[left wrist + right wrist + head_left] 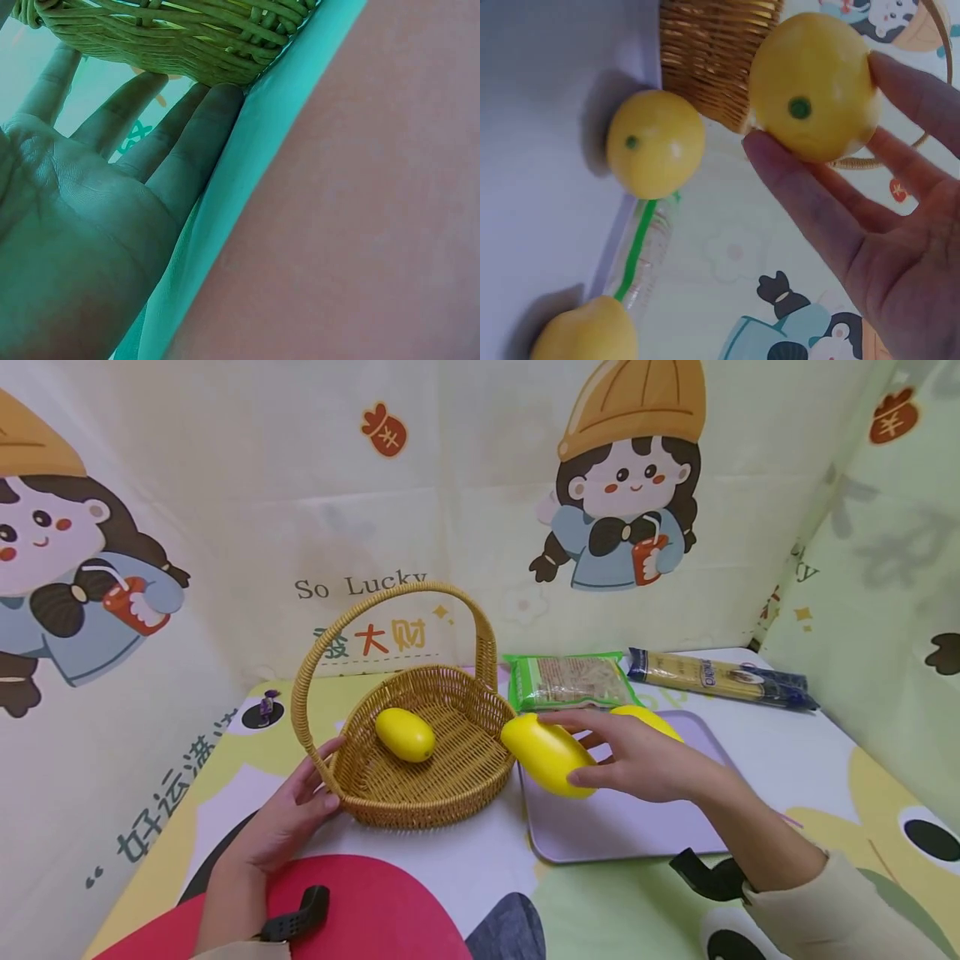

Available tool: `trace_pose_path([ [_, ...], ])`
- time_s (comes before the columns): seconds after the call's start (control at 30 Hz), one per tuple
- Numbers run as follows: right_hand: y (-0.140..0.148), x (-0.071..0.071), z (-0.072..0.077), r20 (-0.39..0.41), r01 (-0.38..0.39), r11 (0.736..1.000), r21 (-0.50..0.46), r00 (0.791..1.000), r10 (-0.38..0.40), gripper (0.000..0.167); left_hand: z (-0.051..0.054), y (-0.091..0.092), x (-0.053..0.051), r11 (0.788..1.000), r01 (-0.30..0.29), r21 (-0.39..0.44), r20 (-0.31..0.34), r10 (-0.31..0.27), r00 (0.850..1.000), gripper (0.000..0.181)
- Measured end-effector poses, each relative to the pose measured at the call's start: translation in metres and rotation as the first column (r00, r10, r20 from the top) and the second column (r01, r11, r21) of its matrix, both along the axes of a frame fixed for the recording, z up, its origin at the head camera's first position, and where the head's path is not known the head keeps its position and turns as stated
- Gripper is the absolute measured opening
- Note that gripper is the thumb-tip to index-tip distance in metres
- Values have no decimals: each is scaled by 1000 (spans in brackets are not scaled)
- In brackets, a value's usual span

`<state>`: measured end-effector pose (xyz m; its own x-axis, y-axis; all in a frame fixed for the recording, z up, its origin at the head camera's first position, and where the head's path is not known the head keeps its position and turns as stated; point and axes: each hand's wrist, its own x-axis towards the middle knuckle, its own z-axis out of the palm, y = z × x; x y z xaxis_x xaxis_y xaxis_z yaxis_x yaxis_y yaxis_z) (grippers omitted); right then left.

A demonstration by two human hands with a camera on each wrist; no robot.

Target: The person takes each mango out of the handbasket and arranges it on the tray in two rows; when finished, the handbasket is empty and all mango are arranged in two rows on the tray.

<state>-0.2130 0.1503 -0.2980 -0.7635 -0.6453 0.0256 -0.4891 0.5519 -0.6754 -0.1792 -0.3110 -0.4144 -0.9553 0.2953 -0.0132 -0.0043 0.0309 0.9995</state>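
A wicker basket (423,814) with a tall handle stands left of centre, one yellow fruit (405,735) lying inside. My left hand (281,818) touches its left side; in the left wrist view the fingers of the left hand (105,202) reach extended to the woven wall (180,45). Between thumb and fingers, my right hand (648,756) holds another yellow fruit (547,756) beside the basket's right rim, over the tray's left part. The right wrist view shows this held fruit (814,86) and two more, one near the basket (656,142) and one lower (589,334).
A pale purple tray (615,835) lies right of the basket, with a yellow fruit (647,720) partly hidden behind the right hand. Behind it are a green-edged packet (570,681) and a long pasta packet (720,678). A small purple item (267,703) lies at the back left.
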Motion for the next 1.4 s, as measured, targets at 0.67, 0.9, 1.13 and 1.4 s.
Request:
trace_pose_path([
  [0.67,15,23,-24,104,75,987,144,990,-90,66,1,1,-1,999,-17,-36,15,18,1000,74],
  [0.9,14,21,-30,151,65,982,180,984,-93,65,2,0,0,999,-17,-37,16,17,1000,73],
  [1.13,16,20,-36,153,39,981,192,986,-69,62,0,-1,0,999,-5,-32,0,5,1000,73],
  [1.4,16,18,-39,174,50,980,193,981,-84,63,1,1,1,999,-8,-31,-5,8,1000,72],
])
